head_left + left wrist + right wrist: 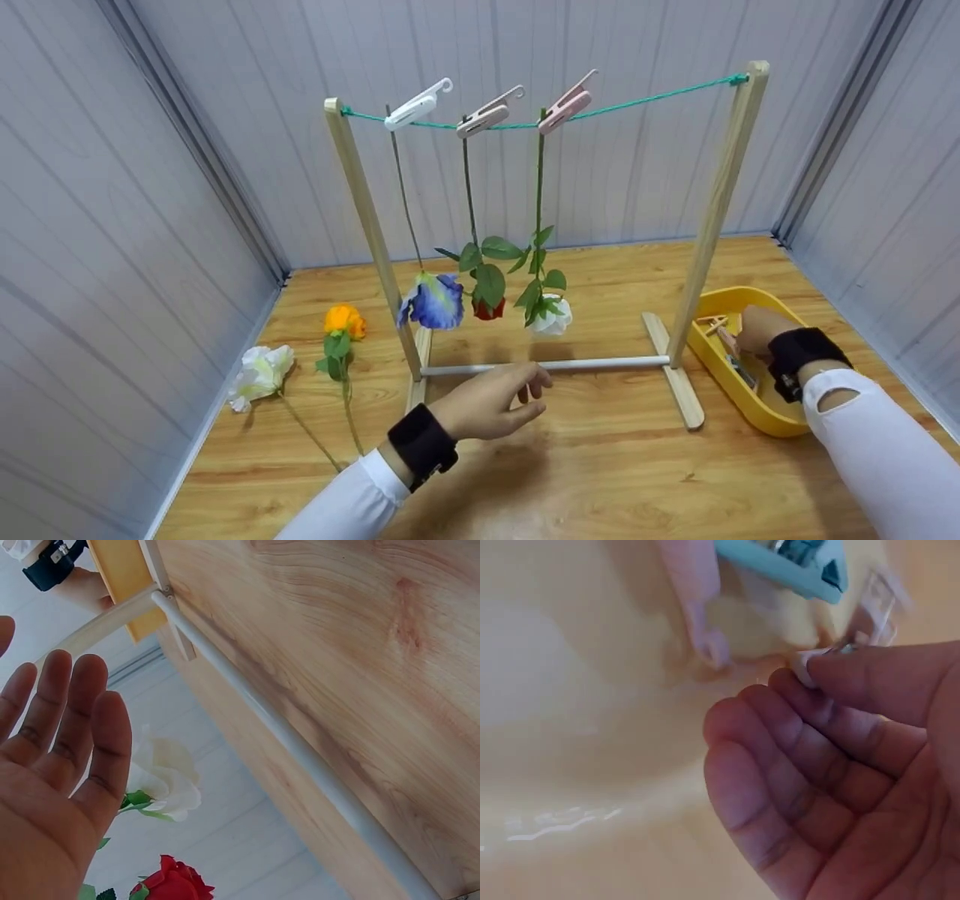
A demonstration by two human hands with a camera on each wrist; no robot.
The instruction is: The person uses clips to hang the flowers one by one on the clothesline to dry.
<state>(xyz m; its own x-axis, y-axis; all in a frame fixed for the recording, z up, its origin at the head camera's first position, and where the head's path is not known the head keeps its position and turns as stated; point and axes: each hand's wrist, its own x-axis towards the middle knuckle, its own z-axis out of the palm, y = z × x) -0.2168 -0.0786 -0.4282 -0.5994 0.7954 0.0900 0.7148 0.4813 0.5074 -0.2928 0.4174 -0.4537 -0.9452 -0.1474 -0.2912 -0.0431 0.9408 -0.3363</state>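
My right hand (759, 330) reaches into a yellow tub (780, 427). Its thumb and a fingertip pinch a pale pink clothespin (874, 611), partly blurred in the right wrist view. A teal clothespin (787, 570) and another pink clothespin (694, 585) lie close by in the tub. My left hand (487, 401), fingers relaxed and holding nothing, hovers before the rack's white crossbar (600, 364). From the green cord (645, 101) three flowers hang head down by clothespins: a blue-purple flower (435, 301), a red rose (489, 307) and a white rose (551, 315).
An orange flower (345, 320) and a white flower (260, 371) lie on the wooden tabletop (600, 480), left of the rack. The rack's right post (720, 202) stands beside the tub. Pale panel walls (225, 60) enclose the back and sides.
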